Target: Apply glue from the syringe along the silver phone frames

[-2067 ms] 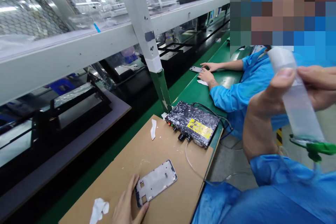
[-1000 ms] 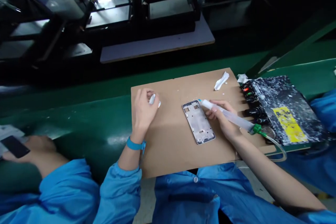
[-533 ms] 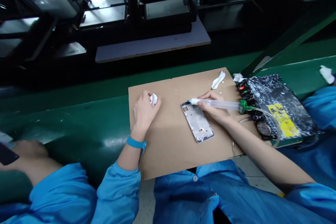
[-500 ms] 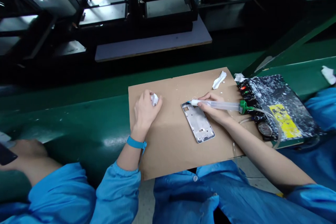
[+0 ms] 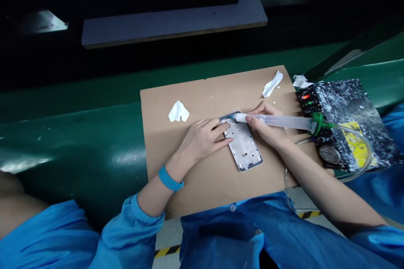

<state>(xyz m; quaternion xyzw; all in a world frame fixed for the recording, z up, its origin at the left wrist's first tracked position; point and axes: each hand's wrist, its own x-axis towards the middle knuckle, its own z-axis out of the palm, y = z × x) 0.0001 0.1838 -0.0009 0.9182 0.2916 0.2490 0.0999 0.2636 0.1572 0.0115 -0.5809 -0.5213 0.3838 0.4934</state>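
Bench: green work surface [image 5: 78, 134] under a brown board [image 5: 195, 193]; pale shelf board [image 5: 176, 25] beyond both your hands.
Right grip: your right hand [image 5: 270, 133] pinches a translucent dispensing syringe [image 5: 288, 122] between thumb and fingers, near its white front end.
Syringe tip: blue, pointing left from your pinch, at the far end of the frame; contact cannot be told.
Phone frame [image 5: 243, 145]: flat on the brown board, left of your right grip, slightly askew.
Left grip: your left hand [image 5: 203, 138] has its fingers parted, thumb and forefinger laid on the frame's upper left part.
Left wrist: blue band [image 5: 170, 179].
Air line: clear tube [image 5: 368, 147] loops from the green cap [image 5: 317, 124], right of your pinch.
Dispenser box [image 5: 339, 96]: speckled black, right of your right hand; yellow label [image 5: 356, 143], round gauge [image 5: 330, 154], red and green lights.
Tissue: crumpled piece [image 5: 179, 110] beyond your left hand; twisted strip [image 5: 273, 84] beyond your right.
Neighbour: blue sleeve [image 5: 47, 239], left of your left arm.
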